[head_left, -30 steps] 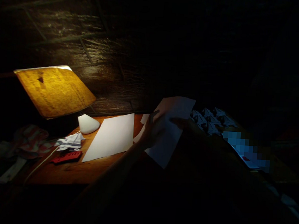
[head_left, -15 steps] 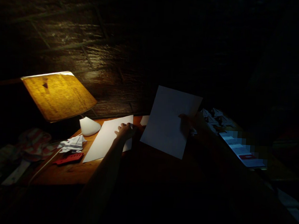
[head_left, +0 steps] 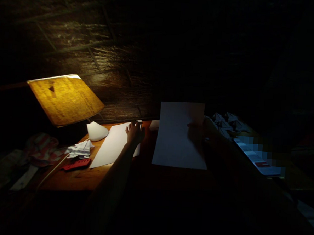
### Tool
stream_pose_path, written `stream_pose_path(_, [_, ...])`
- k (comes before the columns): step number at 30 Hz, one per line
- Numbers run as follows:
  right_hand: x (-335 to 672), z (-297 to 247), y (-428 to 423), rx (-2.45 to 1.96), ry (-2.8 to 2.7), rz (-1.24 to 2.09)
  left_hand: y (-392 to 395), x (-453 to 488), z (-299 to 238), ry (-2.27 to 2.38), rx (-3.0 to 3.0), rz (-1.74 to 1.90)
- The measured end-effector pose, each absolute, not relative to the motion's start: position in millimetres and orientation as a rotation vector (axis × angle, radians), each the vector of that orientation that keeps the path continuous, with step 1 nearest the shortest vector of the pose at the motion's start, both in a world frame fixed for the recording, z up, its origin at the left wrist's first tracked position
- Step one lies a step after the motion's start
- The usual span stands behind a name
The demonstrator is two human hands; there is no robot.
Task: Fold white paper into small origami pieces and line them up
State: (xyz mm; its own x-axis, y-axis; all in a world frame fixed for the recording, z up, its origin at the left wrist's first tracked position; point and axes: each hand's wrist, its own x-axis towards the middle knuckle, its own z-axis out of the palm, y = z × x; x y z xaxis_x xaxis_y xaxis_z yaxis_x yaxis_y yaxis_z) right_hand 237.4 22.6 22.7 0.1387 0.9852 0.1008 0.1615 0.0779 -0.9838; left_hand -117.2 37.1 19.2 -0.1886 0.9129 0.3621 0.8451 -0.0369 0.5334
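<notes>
My right hand [head_left: 196, 128] is closed on a sheet of white paper [head_left: 178, 147], thumb in front and the other fingers hidden or lost in shadow. The sheet stands nearly upright, facing me. To its left, my left hand [head_left: 135, 133] is over the right part of a second white sheet [head_left: 112, 145] that lies lit on the table. Its fingers are bent and slightly apart, with nothing visible held. Whether the fingertips touch the lower sheet, I cannot tell.
A lamp with a yellow shade [head_left: 66, 99] and white base [head_left: 96, 131] stands left on the wooden table [head_left: 70, 181]. Nearby lie a folded paper piece [head_left: 80, 149], a red object [head_left: 76, 164] and striped cloth [head_left: 42, 147]. Several folded papers [head_left: 231, 123] and a lit screen [head_left: 255, 157] are right.
The sheet in my right hand has turned from a tilt to nearly straight and come slightly lower. My left hand has shifted a little to the right, its fingers turned more upward.
</notes>
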Motion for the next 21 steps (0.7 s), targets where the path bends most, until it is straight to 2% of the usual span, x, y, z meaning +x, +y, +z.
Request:
stream_pose_path(6, [238.7, 23.6, 19.9, -1.297, -1.294, 1.033, 42.5, -81.0, 13.3, 1.540, 1.805, 1.228])
stream_pose_path(10, [236.9, 13.1, 18.6, -1.174, -1.383, 1.155, 37.8, -75.0, 6.2, 0.955, 1.301, 1.279])
stream_pose_path(14, [233.1, -4.2, 24.8, -1.198, -1.554, 1.189, 27.8, -74.9, 8.4, 0.888, 1.166, 1.199])
stream_pose_path(21, [232.8, -16.9, 36.1, -1.227, -1.642, 1.042, 18.4, -70.2, 15.8, 0.896, 1.080, 1.184])
